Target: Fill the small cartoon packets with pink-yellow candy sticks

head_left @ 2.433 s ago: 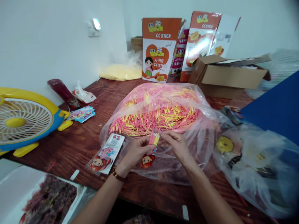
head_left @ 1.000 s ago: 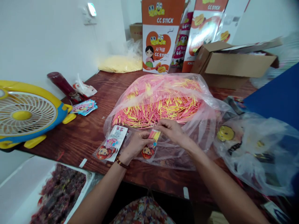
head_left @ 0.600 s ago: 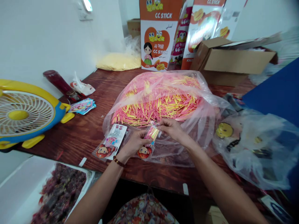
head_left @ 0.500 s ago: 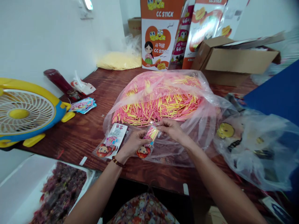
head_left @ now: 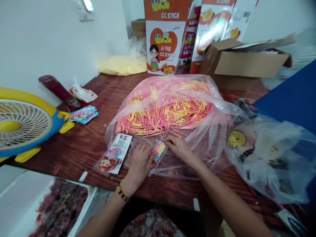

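Observation:
A small clear packet (head_left: 159, 148) of pink and yellow sticks, printed with a cartoon figure, lies at a slant near the table's front edge. My right hand (head_left: 179, 147) pinches its upper right corner between thumb and fingertips. Palm down at the packet's left side is my left hand (head_left: 140, 162), its fingers loosely spread and its thumb against the packet's edge; the lower part of the packet is partly covered. Left of that hand, flat printed packets (head_left: 118, 153) lie stacked. Just beyond both hands, loose pink and yellow sticks (head_left: 160, 115) spill from a large clear bag (head_left: 219, 105).
A yellow and blue fan (head_left: 49, 131) stands at the left, near small printed sachets (head_left: 84, 114). Printed cartons (head_left: 161, 46) and an open cardboard box (head_left: 249, 64) line the back. At right lies a crumpled plastic bag (head_left: 269, 164). A white foam box (head_left: 90, 194) sits below the table's left edge.
The packet has come down toward the table's front edge. My left hand has loosened its fingers and shifted left and nearer to me. My right hand has lowered with its pinch on the corner.

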The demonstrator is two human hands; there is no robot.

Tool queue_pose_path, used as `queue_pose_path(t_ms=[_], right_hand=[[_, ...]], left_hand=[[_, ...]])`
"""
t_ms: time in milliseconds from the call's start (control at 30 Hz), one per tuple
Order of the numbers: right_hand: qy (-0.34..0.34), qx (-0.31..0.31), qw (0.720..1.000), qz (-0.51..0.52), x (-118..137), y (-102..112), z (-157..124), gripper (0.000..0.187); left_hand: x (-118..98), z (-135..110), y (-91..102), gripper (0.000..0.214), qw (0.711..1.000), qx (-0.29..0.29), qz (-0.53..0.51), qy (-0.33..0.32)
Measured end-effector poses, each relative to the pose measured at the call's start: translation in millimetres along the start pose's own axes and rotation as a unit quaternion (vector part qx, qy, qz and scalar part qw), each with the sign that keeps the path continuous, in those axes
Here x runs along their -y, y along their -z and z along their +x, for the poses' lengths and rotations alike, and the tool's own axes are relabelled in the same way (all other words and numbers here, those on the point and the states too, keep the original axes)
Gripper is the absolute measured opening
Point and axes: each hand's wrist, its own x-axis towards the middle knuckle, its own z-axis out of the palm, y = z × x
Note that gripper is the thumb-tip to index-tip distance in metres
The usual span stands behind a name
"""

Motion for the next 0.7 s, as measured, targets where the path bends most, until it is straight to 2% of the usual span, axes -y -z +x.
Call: queue_pose_path(t_ms=[100,233,300,400,467,533,600,700], right_hand=[[0.004,0.001,1.000,-0.005,4,-2,-4,0.016],[0.030,0.017,0.999,-0.010,8,2,-1,0.018],[0.023,0.009,0.999,-0.038,4,14,4,0.020],[-0.033,-0.035,0.990,-0.129,-11,41,14,0.021],[-0.066,-0.053,0.978,-0.192,-24,60,24,0.022],[-0.070,-0.056,0.958,-0.271,-35,76,35,0.025],[-0.047,-0.043,0.928,-0.367,-44,87,47,0.027],[0.018,0.005,0.883,-0.469,-53,94,64,0.027]], left_hand=[[-12,-14,-15.6,0.022,0.998,0.028,0.053,-0.024],[-12,-26,-27.0,0.027,0.997,0.034,0.061,-0.025],[-9,-27,-30.0,0.027,0.998,0.027,0.056,-0.022],[-7,-28,-32.6,0.026,0.999,0.021,0.042,-0.019],[-6,-29,-32.0,0.023,0.999,0.020,0.021,-0.018],[-2,-28,-27.6,0.021,1.000,0.015,-0.002,-0.016],[9,-24,-17.9,0.021,1.000,-0.003,-0.010,-0.017],[41,-14,6.0,0.023,0.998,-0.060,0.025,-0.019]])
